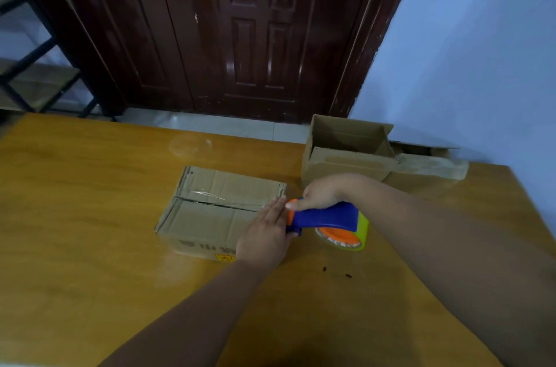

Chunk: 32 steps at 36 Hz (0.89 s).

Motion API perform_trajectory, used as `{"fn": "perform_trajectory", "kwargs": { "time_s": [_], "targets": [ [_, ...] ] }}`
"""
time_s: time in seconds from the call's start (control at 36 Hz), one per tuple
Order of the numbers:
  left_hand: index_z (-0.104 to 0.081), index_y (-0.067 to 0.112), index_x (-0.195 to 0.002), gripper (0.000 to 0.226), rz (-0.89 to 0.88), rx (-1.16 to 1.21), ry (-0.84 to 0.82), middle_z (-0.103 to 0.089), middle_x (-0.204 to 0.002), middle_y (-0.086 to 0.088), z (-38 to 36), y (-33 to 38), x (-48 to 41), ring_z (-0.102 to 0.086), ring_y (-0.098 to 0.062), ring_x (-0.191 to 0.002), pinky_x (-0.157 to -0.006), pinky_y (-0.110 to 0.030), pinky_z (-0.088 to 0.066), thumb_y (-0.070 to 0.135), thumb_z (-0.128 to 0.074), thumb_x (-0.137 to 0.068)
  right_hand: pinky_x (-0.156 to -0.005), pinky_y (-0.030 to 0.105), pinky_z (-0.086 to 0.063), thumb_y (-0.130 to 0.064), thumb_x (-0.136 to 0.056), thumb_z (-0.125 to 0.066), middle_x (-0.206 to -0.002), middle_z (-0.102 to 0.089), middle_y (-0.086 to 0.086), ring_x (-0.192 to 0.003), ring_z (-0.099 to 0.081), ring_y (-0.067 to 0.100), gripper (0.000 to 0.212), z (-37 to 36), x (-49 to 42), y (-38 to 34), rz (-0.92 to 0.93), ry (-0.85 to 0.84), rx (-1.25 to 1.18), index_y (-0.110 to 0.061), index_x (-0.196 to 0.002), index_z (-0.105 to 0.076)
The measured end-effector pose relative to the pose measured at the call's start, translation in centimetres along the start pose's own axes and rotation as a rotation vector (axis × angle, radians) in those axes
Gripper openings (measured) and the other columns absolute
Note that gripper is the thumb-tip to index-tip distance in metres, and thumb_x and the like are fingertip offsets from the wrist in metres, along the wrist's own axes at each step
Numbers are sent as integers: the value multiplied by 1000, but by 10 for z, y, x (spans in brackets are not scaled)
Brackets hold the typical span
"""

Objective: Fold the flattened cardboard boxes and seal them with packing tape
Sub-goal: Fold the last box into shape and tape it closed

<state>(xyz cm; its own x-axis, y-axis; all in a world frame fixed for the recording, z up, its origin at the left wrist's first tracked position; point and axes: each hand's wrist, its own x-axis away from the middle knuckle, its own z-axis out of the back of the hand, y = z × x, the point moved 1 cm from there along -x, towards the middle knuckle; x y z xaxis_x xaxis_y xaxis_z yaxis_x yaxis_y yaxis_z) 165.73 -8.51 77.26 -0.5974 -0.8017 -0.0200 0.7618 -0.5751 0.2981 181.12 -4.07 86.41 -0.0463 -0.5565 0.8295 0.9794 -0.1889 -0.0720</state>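
Now, risk: the tape point(210, 196) could tear ragged or peel off the seam if the tape dispenser point(328, 219) is yanked away before its blade bites.
second risk: the closed box point(210, 222) may skid on the table point(90, 216) if pressure on it is too light.
left hand point(264, 231): flat, fingers straight, pressing the box's right top edge at the tape's end.
right hand point(322, 195): wrapped round the dispenser's blue handle, wrist bent, forearm reaching in from the right.
dispenser: just off the box's right edge.
box: mid-table, flaps down, seam taped.
open box point(346, 153): behind the right hand.
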Motion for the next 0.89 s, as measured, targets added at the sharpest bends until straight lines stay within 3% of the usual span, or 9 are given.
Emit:
{"fn": "perform_trajectory", "kwargs": {
  "time_s": [0.17, 0.28, 0.58, 0.69, 0.89],
  "targets": [
    [-9, 15, -153, 63, 4, -22, -39, 1, -161, 3, -2, -1, 1, 2, -13, -147, -115, -24, 3, 45, -29, -101, -78, 35, -51, -58, -81, -65, -115, -64, 11, -102, -62, 28, 58, -5, -21, 11, -46, -242, -304, -16, -121, -56],
    [-9, 14, -152, 64, 9, -15, -35, -2, -161, 3, -2, 0, 0, 0, -13, -147, -116, -25, 2, 46, -29, -101, -67, 28, -52, -58, -84, -61, -98, -67, 6, -85, -64, 22, 44, 0, -26, 13, -47, -211, -380, -18, -102, -60],
    [-13, 14, -152, 62, 24, -26, -28, -8, -160, 4, -9, -2, -1, -5, -13, -147, -117, -27, -2, 46, -29, -101, -72, 32, -51, -46, -92, -54, -99, -66, 9, -84, -63, 21, 34, 10, -29, -3, -45, -198, -239, -15, -107, -57],
    [-17, 12, -151, 62, 31, -13, -43, -11, -160, 3, -8, -2, -1, -8, -14, -147, -118, -27, -6, 46, -29, -101, -69, 32, -50, -41, -94, -52, -93, -64, 8, -79, -62, 20, 26, 12, -30, -8, -45, -185, -205, -16, -99, -57],
    [-15, 12, -151, 59, 8, -4, -43, -8, -160, 3, -1, -2, -4, -5, -13, -147, -115, -23, 3, 42, -29, -102, -61, 29, -47, -34, -96, -51, -89, -62, 7, -75, -61, 17, 18, 16, -25, -18, -41, -165, -107, -17, -91, -53]
  ]
}}
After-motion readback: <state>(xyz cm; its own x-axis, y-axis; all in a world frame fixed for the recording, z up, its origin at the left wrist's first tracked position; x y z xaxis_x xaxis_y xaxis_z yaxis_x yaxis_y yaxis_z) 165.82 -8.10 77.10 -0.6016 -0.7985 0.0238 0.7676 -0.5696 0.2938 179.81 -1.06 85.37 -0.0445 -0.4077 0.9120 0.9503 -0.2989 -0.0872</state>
